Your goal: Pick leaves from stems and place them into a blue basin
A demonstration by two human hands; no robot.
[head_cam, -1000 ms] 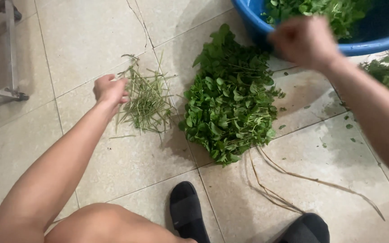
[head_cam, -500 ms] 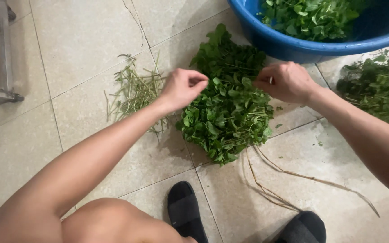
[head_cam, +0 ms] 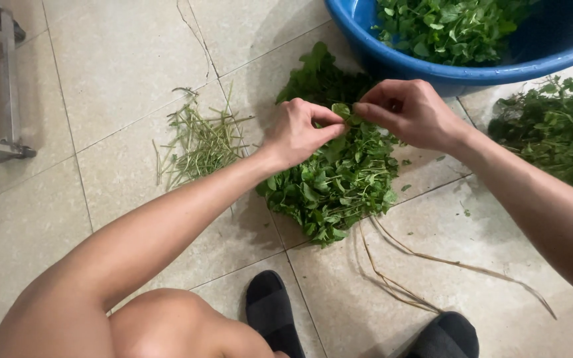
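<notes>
A tiled floor (head_cam: 121, 73) is shown, with a blue basin (head_cam: 432, 69) of picked leaves at one o'clock and a heap of leafy greens (head_cam: 339, 179) at the centre, a second clump of greens (head_cam: 555, 129) lying at three o'clock. A small pile of stripped stems (head_cam: 200, 142) is seen at nine o'clock of the heap, and loose straw ties (head_cam: 426, 272) trail at five o'clock. Above the heap, one leafy sprig (head_cam: 341, 111) is pinched between the left hand (head_cam: 298, 132) and the right hand (head_cam: 409, 113), both closed narrowly on it with fingertips nearly touching.
</notes>
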